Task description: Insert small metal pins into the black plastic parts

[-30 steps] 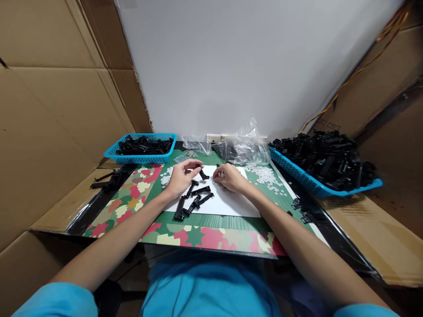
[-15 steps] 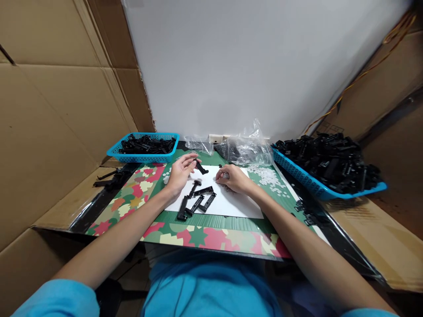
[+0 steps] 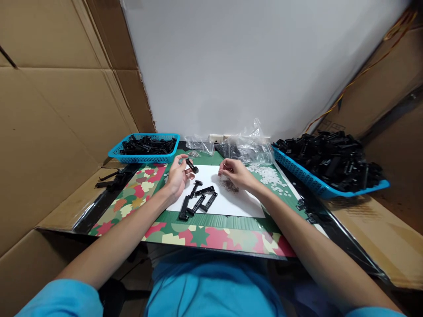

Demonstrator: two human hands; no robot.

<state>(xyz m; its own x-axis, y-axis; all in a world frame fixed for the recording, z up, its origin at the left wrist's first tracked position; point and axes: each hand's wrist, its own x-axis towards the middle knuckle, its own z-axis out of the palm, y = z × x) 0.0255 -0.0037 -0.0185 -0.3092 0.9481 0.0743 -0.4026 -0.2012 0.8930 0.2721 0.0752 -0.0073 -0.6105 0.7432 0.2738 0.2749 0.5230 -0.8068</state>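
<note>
Left hand (image 3: 176,181): it is up over the left edge of the paper (image 3: 238,208), with its thumb and a finger pinching a black piece; the other fingers are spread out a bit.
Black piece (image 3: 191,166): it is in the left hand, tilted, up above the paper near its far left corner.
Right hand (image 3: 235,172): it is over the right half of the paper. Its fingers are bent in close, but I can't tell if the tips touch or pinch some tiny thing.
Brown bits (image 3: 230,185): a little heap on the paper, just under the right hand.
Five more pieces (image 3: 197,205): they are black too, and lie by the paper's near left corner.
White dots (image 3: 269,177): lots of them are on the green worktop (image 3: 201,237), between the paper and the worktop's right edge.
Baskets: a blue one (image 3: 143,158) is by the far left corner and a fuller blue one (image 3: 309,182) by the far right corner, both with heaps of black things.
Clear bags (image 3: 254,151): by the far edge, between the baskets.
</note>
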